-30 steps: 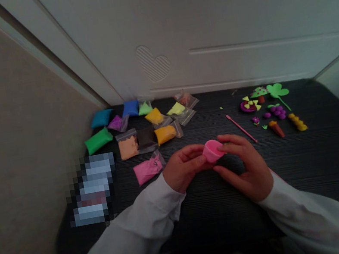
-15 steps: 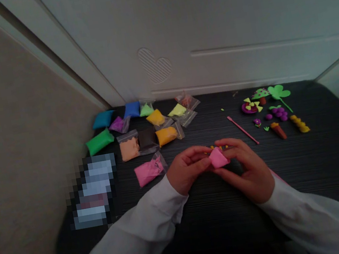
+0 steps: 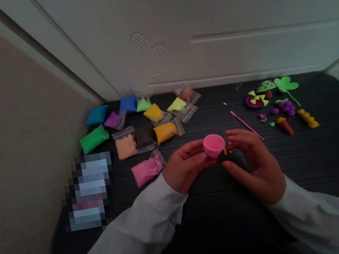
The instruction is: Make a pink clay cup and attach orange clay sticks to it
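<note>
A small pink clay cup (image 3: 214, 145) is pinched between the thumb and fingers of my left hand (image 3: 186, 164), its hollow mouth facing up toward me. Just right of it, my right hand (image 3: 256, 163) is apart from the cup, thumb and fingers spread with nothing between them. Small orange-yellow clay pieces (image 3: 229, 148) lie on the table behind my hands, partly covered by the right fingers. Beyond that hand rests a thin pink modelling tool (image 3: 247, 125). To the left of my left hand is a bag of pink clay (image 3: 147, 170).
Bags of coloured clay, among them a green one (image 3: 94, 139) and a black one (image 3: 145, 137), spread over the dark table's left (image 3: 203, 208). A blurred-out rectangle (image 3: 90, 189) lies nearer. Finished clay figures, such as purple grapes (image 3: 286, 107) and a green clover (image 3: 286, 84), stand at right.
The pink cup has turned so its open mouth shows. My right hand has let go of it and drawn away to the right. The camera view has shifted slightly.
</note>
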`<state>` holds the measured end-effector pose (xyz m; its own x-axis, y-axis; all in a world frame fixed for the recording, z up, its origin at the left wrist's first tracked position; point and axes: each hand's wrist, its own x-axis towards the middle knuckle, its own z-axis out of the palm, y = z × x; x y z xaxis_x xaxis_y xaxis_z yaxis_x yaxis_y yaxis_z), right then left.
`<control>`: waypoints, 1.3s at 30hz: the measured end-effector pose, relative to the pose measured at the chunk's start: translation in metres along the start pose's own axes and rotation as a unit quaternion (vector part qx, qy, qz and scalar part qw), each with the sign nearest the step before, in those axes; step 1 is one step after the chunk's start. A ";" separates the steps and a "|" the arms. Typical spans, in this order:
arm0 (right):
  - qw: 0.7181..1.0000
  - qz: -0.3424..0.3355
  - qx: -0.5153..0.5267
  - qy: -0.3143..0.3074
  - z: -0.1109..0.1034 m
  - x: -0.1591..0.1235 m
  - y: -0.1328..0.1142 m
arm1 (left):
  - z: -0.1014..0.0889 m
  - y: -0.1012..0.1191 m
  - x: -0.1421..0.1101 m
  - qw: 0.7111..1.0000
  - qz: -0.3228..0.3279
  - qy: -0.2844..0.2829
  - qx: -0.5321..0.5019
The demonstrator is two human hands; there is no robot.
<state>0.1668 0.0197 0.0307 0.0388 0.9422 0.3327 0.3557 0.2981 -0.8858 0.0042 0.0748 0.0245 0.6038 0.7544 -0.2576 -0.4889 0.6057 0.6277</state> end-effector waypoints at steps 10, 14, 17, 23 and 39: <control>0.997 0.028 -0.029 -0.061 -0.002 0.006 0.002 | 0.002 -0.006 -0.002 0.999 0.038 0.005 0.036; 0.997 0.015 -0.042 -0.068 -0.004 0.007 -0.001 | 0.001 -0.007 -0.001 0.994 0.066 0.015 0.089; 0.996 0.012 -0.039 -0.080 -0.006 0.007 -0.003 | 0.001 -0.007 -0.001 0.990 0.076 0.018 0.118; 0.994 0.036 -0.006 -0.099 -0.007 0.009 -0.005 | 0.002 -0.007 -0.003 0.985 0.092 -0.009 0.145; 0.975 0.158 0.123 -0.094 -0.006 0.007 -0.013 | -0.002 -0.001 -0.005 0.975 0.091 0.028 0.203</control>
<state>0.1682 0.0220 0.0462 -0.0703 0.9974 -0.0146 0.1174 -0.0062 -0.9931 0.0002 0.0709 0.0242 0.4899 0.8592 -0.1475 -0.2880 0.3192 0.9028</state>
